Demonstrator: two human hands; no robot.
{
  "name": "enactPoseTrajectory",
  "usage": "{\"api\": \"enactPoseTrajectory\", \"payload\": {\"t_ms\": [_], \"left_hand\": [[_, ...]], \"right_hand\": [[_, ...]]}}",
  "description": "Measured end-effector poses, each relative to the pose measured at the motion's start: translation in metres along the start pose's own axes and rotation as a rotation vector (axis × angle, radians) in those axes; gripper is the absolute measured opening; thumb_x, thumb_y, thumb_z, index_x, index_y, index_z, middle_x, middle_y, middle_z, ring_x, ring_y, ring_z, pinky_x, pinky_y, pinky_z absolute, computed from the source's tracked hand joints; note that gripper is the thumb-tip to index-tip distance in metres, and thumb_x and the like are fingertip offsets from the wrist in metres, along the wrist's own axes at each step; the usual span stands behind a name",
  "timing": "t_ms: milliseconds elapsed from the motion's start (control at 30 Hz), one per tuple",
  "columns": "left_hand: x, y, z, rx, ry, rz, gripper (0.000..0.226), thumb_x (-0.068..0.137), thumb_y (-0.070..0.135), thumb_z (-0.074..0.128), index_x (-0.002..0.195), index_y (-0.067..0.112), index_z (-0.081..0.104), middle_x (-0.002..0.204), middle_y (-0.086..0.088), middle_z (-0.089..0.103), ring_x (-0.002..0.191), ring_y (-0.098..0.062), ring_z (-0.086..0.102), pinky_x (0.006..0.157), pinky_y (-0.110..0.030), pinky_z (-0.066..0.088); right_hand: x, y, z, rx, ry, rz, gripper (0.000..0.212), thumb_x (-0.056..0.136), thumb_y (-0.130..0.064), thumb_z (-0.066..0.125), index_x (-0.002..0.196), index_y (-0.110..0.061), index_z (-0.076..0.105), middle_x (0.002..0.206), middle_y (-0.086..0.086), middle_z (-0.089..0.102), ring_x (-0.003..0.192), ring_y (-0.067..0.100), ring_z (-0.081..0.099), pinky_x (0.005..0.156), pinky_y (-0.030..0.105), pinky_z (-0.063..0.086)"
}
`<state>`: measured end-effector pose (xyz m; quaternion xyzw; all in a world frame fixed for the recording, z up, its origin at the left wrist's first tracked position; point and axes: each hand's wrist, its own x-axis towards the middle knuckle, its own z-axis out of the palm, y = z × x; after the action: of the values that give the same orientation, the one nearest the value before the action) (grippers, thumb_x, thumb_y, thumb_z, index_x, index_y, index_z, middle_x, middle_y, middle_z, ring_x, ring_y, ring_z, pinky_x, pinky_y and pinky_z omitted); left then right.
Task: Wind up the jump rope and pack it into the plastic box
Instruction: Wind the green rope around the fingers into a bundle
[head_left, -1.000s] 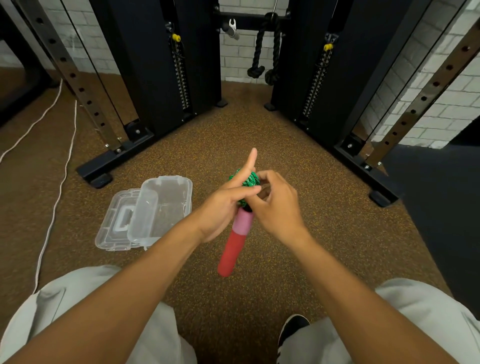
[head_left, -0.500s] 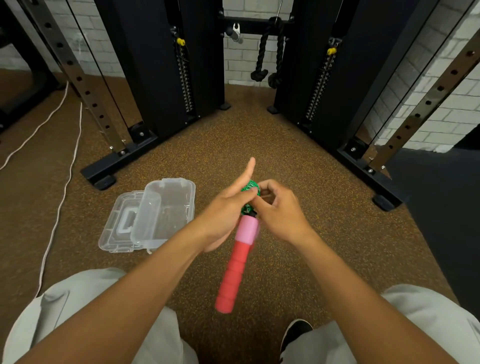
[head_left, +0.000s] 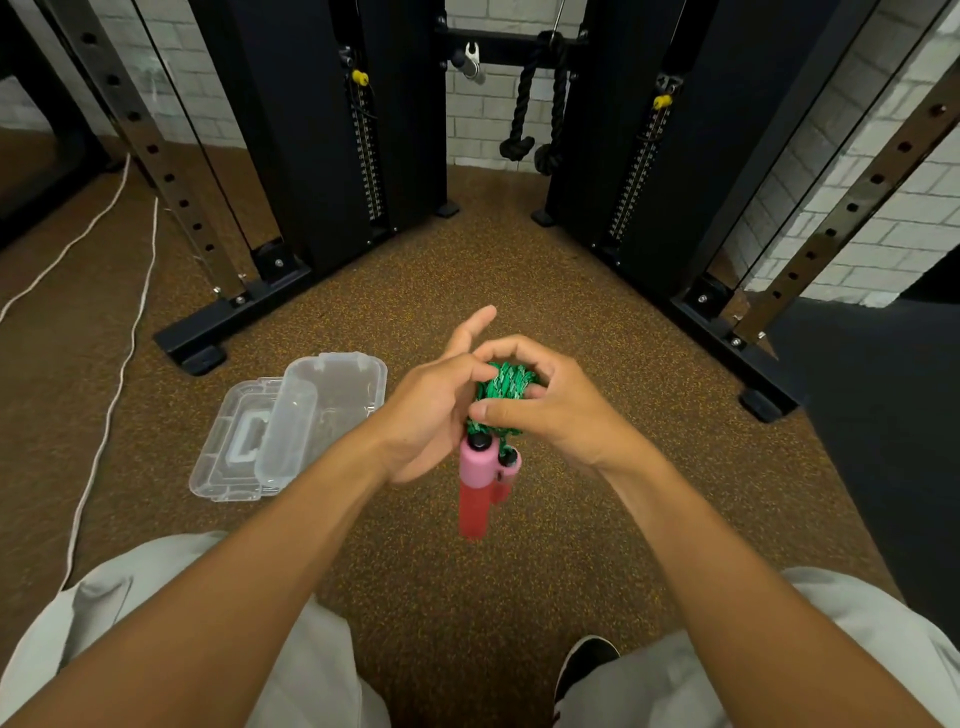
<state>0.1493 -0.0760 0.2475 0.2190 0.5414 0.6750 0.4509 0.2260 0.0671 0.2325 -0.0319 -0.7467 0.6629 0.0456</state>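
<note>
The jump rope's green cord (head_left: 503, 385) is wound into a tight bundle above its two red handles with pink caps (head_left: 477, 488), which hang downward side by side. My right hand (head_left: 556, 410) curls over the bundle from the right, thumb pressed on its front. My left hand (head_left: 431, 410) holds the bundle from the left, with the index finger sticking out. The clear plastic box (head_left: 332, 410) lies open on the floor to the left of my hands, its lid (head_left: 239, 441) folded out beside it.
Black cable-machine towers (head_left: 322, 156) and their feet (head_left: 202, 343) stand ahead on both sides. A white cord (head_left: 111, 415) trails along the brown speckled floor at left. A dark mat (head_left: 883, 441) lies at right. My knees and one shoe (head_left: 584, 670) show at the bottom.
The handles swung from a slant to hanging straight down, and the second handle came into view. My right hand moved over the top of the green bundle.
</note>
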Motion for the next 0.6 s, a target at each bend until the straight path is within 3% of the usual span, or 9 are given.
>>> {"api": "enactPoseTrajectory", "payload": {"t_ms": [100, 233, 333, 433, 533, 600], "left_hand": [[-0.0023, -0.0005, -0.0024, -0.031, -0.036, -0.006, 0.07, 0.101, 0.005, 0.036, 0.157, 0.045, 0.027, 0.154, -0.01, 0.043, 0.124, -0.02, 0.066, 0.1, -0.035, 0.055], [-0.0017, -0.0038, 0.0015, -0.071, -0.059, -0.02, 0.075, 0.1, 0.0, 0.039, 0.159, 0.044, 0.023, 0.148, -0.004, 0.047, 0.128, -0.014, 0.063, 0.107, -0.037, 0.052], [-0.0026, -0.0014, -0.003, -0.112, -0.107, -0.054, 0.075, 0.102, 0.001, 0.041, 0.159, 0.046, 0.021, 0.146, -0.001, 0.051, 0.131, -0.017, 0.062, 0.109, -0.043, 0.05], [-0.0073, 0.0016, -0.0077, -0.173, -0.181, -0.089, 0.07, 0.103, 0.008, 0.044, 0.159, 0.046, 0.026, 0.146, -0.006, 0.057, 0.134, -0.024, 0.06, 0.11, -0.053, 0.047], [-0.0069, 0.0001, -0.0064, -0.217, -0.142, -0.072, 0.06, 0.108, 0.008, 0.038, 0.158, 0.04, 0.032, 0.15, -0.014, 0.053, 0.135, -0.029, 0.058, 0.109, -0.054, 0.048], [-0.0046, -0.0003, -0.0026, -0.214, -0.079, -0.053, 0.056, 0.108, 0.006, 0.039, 0.155, 0.037, 0.039, 0.148, -0.017, 0.055, 0.131, -0.029, 0.062, 0.101, -0.049, 0.056]], "right_hand": [[0.0005, 0.001, -0.0004, 0.075, -0.025, 0.018, 0.033, 0.08, -0.003, 0.083, 0.107, -0.013, 0.068, 0.102, -0.011, 0.068, 0.093, 0.019, 0.065, 0.094, 0.045, 0.058], [0.0029, 0.0021, 0.0049, 0.03, 0.045, -0.022, 0.027, 0.078, 0.004, 0.08, 0.096, -0.01, 0.065, 0.09, -0.003, 0.065, 0.075, 0.015, 0.057, 0.068, 0.035, 0.051], [0.0037, 0.0033, 0.0016, 0.037, 0.055, -0.008, 0.027, 0.076, 0.002, 0.079, 0.091, -0.016, 0.065, 0.088, -0.01, 0.064, 0.078, 0.014, 0.056, 0.073, 0.041, 0.049], [0.0027, 0.0057, -0.0006, 0.012, 0.051, 0.005, 0.021, 0.072, -0.013, 0.078, 0.086, -0.021, 0.064, 0.09, -0.019, 0.065, 0.09, 0.011, 0.057, 0.088, 0.044, 0.046], [0.0044, 0.0049, 0.0002, 0.024, 0.055, -0.003, 0.019, 0.073, -0.01, 0.074, 0.087, -0.013, 0.062, 0.09, -0.011, 0.063, 0.086, 0.012, 0.056, 0.081, 0.039, 0.046], [0.0049, 0.0029, 0.0022, 0.0, 0.074, -0.021, 0.018, 0.076, -0.003, 0.072, 0.088, -0.009, 0.06, 0.087, -0.004, 0.059, 0.078, 0.014, 0.053, 0.074, 0.038, 0.046]]}}
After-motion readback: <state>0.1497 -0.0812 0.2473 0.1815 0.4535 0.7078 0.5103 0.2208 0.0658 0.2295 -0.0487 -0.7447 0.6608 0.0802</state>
